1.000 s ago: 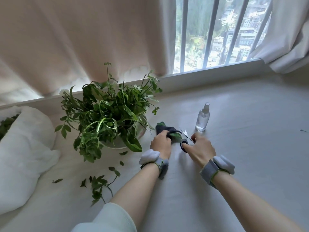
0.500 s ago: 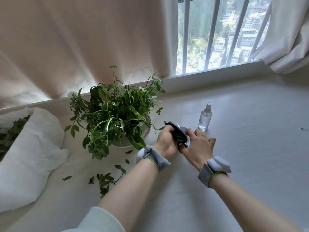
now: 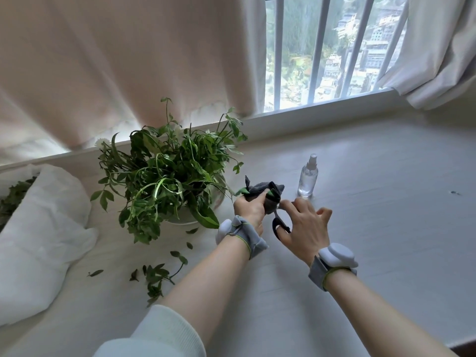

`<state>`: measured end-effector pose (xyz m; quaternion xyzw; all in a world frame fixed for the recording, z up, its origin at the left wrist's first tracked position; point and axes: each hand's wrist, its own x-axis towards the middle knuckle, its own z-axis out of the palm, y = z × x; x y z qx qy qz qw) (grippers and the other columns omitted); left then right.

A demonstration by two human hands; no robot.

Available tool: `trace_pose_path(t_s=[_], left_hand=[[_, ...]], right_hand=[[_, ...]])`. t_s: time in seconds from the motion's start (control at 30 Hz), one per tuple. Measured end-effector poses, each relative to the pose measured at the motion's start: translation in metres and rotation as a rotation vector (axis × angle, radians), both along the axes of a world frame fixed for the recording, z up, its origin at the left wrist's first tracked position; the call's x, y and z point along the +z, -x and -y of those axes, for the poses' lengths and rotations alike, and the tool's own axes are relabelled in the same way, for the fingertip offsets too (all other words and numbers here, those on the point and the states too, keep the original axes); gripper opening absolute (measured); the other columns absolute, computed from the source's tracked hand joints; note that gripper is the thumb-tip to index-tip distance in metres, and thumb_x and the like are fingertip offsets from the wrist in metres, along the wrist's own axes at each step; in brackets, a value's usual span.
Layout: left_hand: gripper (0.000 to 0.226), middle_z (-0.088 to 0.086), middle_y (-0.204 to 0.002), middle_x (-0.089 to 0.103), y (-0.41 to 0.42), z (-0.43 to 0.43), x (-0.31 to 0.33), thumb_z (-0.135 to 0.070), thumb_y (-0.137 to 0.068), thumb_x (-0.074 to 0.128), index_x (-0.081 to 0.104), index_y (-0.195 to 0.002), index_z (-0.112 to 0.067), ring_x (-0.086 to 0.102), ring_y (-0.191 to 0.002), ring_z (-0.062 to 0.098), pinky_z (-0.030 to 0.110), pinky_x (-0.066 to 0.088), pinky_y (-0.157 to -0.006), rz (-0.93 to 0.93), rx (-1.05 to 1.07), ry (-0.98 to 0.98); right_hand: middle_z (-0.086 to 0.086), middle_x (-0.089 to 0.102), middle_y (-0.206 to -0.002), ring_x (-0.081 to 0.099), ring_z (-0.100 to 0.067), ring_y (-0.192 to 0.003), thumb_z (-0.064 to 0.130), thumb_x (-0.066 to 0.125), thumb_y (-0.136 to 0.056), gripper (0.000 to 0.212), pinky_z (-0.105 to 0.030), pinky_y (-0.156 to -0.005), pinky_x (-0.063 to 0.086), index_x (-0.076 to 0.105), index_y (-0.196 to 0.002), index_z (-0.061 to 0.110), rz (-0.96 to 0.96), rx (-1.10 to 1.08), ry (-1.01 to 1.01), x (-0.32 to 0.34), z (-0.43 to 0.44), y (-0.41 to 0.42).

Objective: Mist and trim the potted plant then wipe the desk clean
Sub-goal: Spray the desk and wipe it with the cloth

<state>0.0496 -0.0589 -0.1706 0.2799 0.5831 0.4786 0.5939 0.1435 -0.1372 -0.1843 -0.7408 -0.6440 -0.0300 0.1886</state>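
Note:
The leafy potted plant point(image 3: 167, 176) stands in a pale pot at the desk's back left. My left hand point(image 3: 251, 211) grips a dark grey cloth point(image 3: 261, 189) with green leaf bits caught in it, raised just right of the pot. My right hand point(image 3: 307, 228) holds the black-handled scissors point(image 3: 280, 226) with its thumb at the handle loop and the other fingers spread. The scissor blades point up into the cloth and are mostly hidden by it. A clear spray bottle point(image 3: 307, 179) stands upright on the desk behind my hands.
Cut leaves and a sprig point(image 3: 158, 275) lie scattered on the white desk point(image 3: 386, 228) in front of the pot. A white bag point(image 3: 38, 228) holding green trimmings sits at the left. Curtains and a barred window run along the back.
My left hand lifted the cloth off the desk and my right hand raised the scissors. The two now meet, with the cloth wrapped at the blades.

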Motion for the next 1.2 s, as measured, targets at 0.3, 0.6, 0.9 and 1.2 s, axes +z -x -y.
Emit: trace_pose_path(t_s=[0.3,0.6,0.9,1.2], left_hand=[[0.034,0.008,-0.1,0.064,0.01,0.002,0.01,-0.001,-0.078,0.07,0.06,-0.111,-0.002,0.06,-0.093,0.021,0.031,0.05,-0.089,-0.07,0.126,-0.074],[0.032,0.018,-0.12,0.057,-0.003,0.015,0.006,0.002,-0.087,0.042,0.049,-0.118,0.0,0.053,-0.112,0.033,0.03,0.041,-0.091,-0.655,-0.115,-0.187],[0.08,0.008,-0.157,-0.021,-0.033,0.031,-0.036,-0.04,-0.094,0.038,-0.01,-0.151,-0.011,-0.02,-0.146,0.021,0.039,-0.013,-0.117,-1.304,-0.82,-0.122],[0.06,0.006,-0.16,-0.001,-0.042,-0.007,-0.041,-0.033,-0.101,0.032,0.008,-0.152,-0.013,0.0,-0.148,0.021,0.037,-0.001,-0.12,-1.427,-0.805,-0.309]], right_hand=[[-0.002,0.054,-0.118,0.049,-0.021,-0.114,0.029,0.06,-0.083,0.04,-0.035,-0.078,0.019,0.054,-0.122,0.025,-0.123,-0.301,0.178,-0.014,0.016,-0.037],[-0.018,0.064,-0.111,0.056,-0.037,-0.104,0.024,0.061,-0.089,0.033,-0.036,-0.076,0.041,0.059,-0.117,0.007,-0.602,-0.633,0.134,-0.009,0.007,-0.066],[-0.023,0.06,-0.113,0.055,-0.039,-0.104,0.015,0.059,-0.089,0.029,-0.037,-0.076,0.04,0.055,-0.114,0.0,-0.602,-0.623,0.13,-0.002,-0.022,-0.079],[-0.015,0.037,-0.128,0.043,-0.029,-0.119,-0.003,0.046,-0.089,0.028,-0.033,-0.072,0.043,0.056,-0.116,0.0,-0.174,-0.551,0.375,-0.004,-0.042,-0.083]])
